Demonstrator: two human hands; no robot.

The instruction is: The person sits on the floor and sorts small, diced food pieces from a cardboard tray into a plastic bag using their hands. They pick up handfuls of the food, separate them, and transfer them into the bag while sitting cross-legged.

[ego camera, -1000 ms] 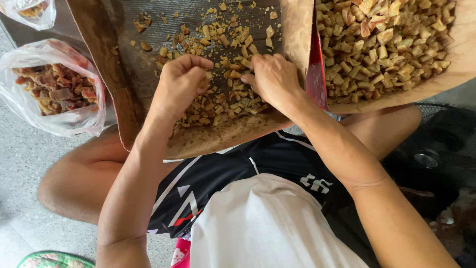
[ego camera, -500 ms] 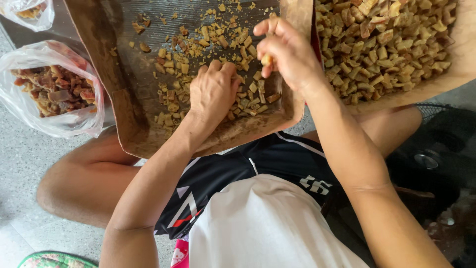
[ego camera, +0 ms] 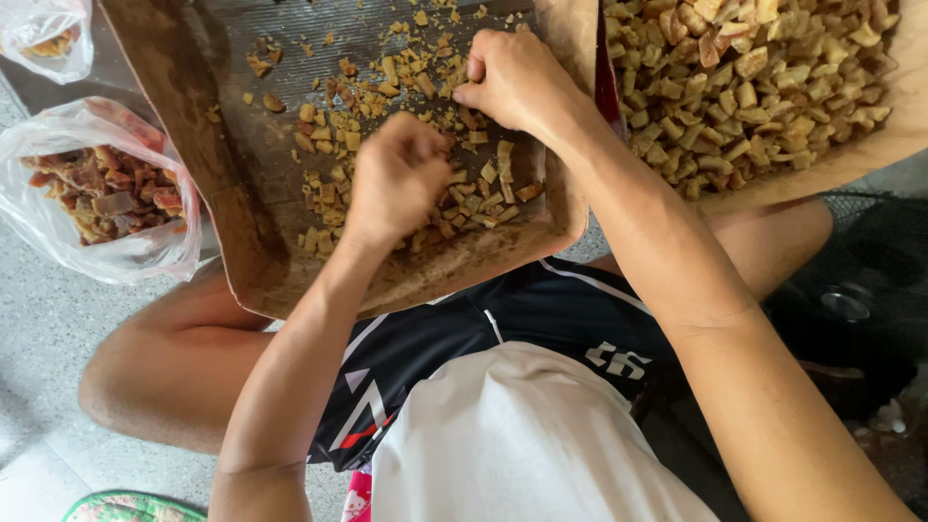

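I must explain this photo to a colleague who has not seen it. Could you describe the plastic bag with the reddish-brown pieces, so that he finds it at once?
Start at the big brown tray on the person's lap, where both hands work. On the floor just left of it lies the clear plastic bag, open and holding dark reddish-brown chunks. The other bag, in the top left corner, holds only a few pale yellow pieces.

Both forearms are reaching forward from the seated body, the left hand [ego camera: 398, 179] curling knuckles-up into a loose fist with the wrist bent down, the right hand [ego camera: 512, 79] pinching fingertips together slightly farther ahead.
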